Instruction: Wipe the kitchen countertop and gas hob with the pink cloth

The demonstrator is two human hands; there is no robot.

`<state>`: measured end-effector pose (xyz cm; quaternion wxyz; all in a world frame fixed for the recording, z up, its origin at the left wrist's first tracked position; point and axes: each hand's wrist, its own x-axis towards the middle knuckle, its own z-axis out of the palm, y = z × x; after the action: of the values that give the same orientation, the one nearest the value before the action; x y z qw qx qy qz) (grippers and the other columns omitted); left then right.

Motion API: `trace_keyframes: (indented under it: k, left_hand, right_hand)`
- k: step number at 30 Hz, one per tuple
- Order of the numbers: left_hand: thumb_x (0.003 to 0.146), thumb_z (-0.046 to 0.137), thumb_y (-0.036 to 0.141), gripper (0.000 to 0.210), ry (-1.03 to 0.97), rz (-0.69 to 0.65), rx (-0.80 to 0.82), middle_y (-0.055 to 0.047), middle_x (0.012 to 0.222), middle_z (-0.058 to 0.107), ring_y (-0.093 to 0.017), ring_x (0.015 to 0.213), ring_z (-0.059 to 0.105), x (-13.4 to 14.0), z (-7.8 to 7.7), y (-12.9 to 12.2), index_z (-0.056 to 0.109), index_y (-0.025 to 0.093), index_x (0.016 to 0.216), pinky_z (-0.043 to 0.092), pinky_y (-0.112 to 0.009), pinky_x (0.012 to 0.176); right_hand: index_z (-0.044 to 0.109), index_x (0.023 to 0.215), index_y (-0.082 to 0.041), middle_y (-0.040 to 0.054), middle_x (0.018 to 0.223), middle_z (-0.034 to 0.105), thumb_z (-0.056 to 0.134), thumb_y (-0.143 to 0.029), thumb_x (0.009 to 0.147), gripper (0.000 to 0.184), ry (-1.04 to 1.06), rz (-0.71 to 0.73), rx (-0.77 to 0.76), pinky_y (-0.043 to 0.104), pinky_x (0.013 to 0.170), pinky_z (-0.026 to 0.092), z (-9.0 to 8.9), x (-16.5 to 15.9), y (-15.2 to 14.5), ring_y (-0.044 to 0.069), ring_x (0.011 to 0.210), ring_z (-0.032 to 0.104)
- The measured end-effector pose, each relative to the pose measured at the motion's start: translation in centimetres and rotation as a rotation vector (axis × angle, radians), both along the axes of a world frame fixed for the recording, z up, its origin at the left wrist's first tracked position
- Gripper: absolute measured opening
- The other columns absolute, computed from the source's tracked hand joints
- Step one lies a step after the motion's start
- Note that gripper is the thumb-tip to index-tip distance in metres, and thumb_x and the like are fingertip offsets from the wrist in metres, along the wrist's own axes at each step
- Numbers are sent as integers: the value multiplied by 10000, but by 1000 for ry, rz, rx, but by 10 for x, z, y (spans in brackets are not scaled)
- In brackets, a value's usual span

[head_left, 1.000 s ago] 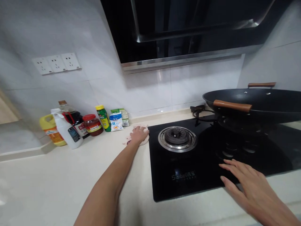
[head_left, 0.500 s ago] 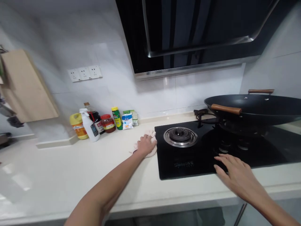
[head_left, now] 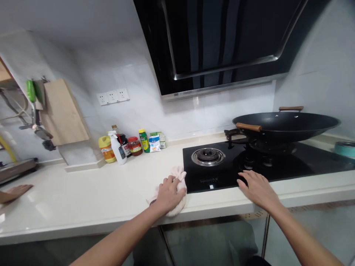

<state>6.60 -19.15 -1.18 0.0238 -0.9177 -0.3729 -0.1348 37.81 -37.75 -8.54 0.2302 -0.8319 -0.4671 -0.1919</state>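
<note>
My left hand (head_left: 169,195) presses down on a crumpled pale pink cloth (head_left: 179,176), its fingers curled over it. The cloth lies on the white countertop (head_left: 119,195) along the left side of the black gas hob (head_left: 194,177), near the counter's front edge. Over the front edge of the hob is my right hand (head_left: 257,188), with nothing in it and its fingers apart. Whether its fingertips touch the glass, I cannot tell. A round burner (head_left: 208,157) sits on the hob's left half.
A large black wok (head_left: 285,127) with wooden handles stands on the right burner. A spray bottle (head_left: 118,149), a red-lidded jar (head_left: 135,146) and other containers line the wall. The range hood (head_left: 222,44) hangs above. At far left another person's hand (head_left: 18,192) rests over the counter.
My left hand has pulled the cloth toward the counter's front edge, beside the hob. My right hand stays open by the hob's front. The view has turned left, bringing another person's hand in.
</note>
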Motion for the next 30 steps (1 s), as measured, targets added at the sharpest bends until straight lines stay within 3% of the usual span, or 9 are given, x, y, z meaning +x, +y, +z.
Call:
trace_keyframes:
  k: [7,12,16,19,22,25,30]
  left_hand:
    - [898,505,386,220,-115,-83,-32,-82,1174,609,-286,1092,557,-14,2,-19,647,265,1016,465,-413,920]
    - [870,529,345,144,-300,-187,-89,-77,1070,614,-267,1027,581,-19,-1,-29,650,286,922,495,-418,914]
    - [848,581,344,168,-379,-312,-60,-92,1168,604,-282,1108,553,-15,-10,-36,676,282,972,483,-440,961]
    - [850,587,345,194,-395,-322,-77,-99,1191,601,-285,1124,546,4,-13,-30,689,270,996,473,-444,980]
    - [867,559,348,225,-334,-231,-102,-107,1174,603,-295,1145,535,37,-10,-11,690,244,1017,457,-451,990]
    - [874,547,375,289,-270,-164,-135,-123,1230,584,-344,1219,484,70,-4,9,684,225,1079,396,-526,1037]
    - [852,579,404,342,-342,-178,-264,-144,1309,550,-393,1301,411,106,0,26,670,201,1112,266,-608,1118]
  right_hand:
    - [658,1252,-195,110,1364,622,368,-454,954,490,25,0,34,522,1128,358,-7,5,7,306,1308,528]
    - [654,1261,-204,101,1378,614,353,-466,965,497,19,3,35,542,1139,348,-14,10,7,307,1336,504]
    - [651,1268,-203,102,1379,614,349,-485,971,509,17,12,28,541,1134,359,-16,13,7,310,1346,498]
    - [648,1270,-207,100,1381,612,355,-484,968,503,13,5,22,534,1137,357,-16,13,7,309,1346,500]
    - [647,1266,-215,95,1381,612,359,-490,966,498,6,4,18,534,1135,356,-16,13,7,310,1338,508]
    - [653,1253,-206,102,1375,614,360,-492,965,501,4,15,18,539,1130,360,-18,16,6,315,1324,517]
    - [682,1196,-222,105,1327,637,393,-492,950,465,67,19,79,523,1104,396,-16,19,11,312,1284,548]
